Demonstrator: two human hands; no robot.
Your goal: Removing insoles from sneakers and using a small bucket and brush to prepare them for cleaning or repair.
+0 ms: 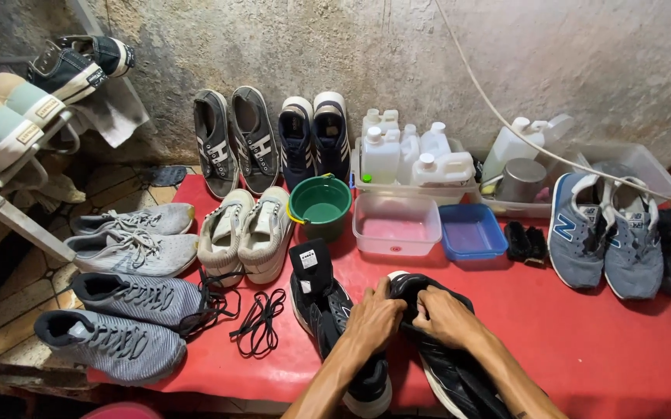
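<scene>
Both my hands work on a black sneaker [448, 368] lying on the red table [584, 341] in front of me. My left hand [372, 320] grips its collar from the left. My right hand [445, 316] grips the same opening from the right, fingers curled into it. A second black sneaker [327, 310] lies just left of my left arm, with a black insole [310, 264] sticking up out of it. Loose black laces [260, 320] lie on the table further left.
A green bucket [320, 206], a clear tub [396, 225] and a blue tub [471, 231] stand behind. Beige [246, 233], grey [133, 322], dark [234, 140], navy [313, 140] and blue-grey sneakers [607, 233] surround them. White bottles [409, 155] fill a tray. A shoe rack [17, 116] stands left.
</scene>
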